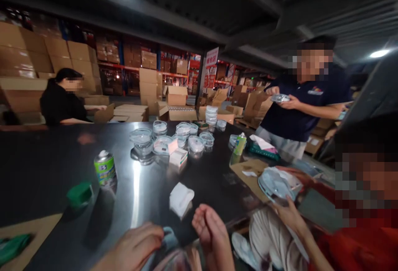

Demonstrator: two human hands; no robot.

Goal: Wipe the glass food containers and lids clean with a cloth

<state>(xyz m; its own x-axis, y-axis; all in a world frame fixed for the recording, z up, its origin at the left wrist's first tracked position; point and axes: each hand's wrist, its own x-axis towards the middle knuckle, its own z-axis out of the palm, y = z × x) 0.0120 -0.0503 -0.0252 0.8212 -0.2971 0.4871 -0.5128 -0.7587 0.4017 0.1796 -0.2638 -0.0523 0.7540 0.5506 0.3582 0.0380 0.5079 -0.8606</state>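
Note:
At the bottom edge, my left hand (138, 244) is closed on a clear container (175, 258) with a grey-blue rim, mostly cut off by the frame. To its right is my right hand (213, 233), raised, its fingers curled together; anything inside them is hidden. A crumpled white tissue (180, 199) lies on the dark shiny table (124, 204) just beyond my hands. Farther back stands a small open white box (178, 158) with a pink flap. Several clear lidded containers (196, 144) are grouped behind it, some stacked.
A green spray can (105, 168) and a green cap (80, 194) stand at left. Near right, a person in red holds a clear container (275, 184) over cardboard (248, 173). Behind, a person in navy handles another container (280, 97). Someone in black sits far left by cartons (130, 111).

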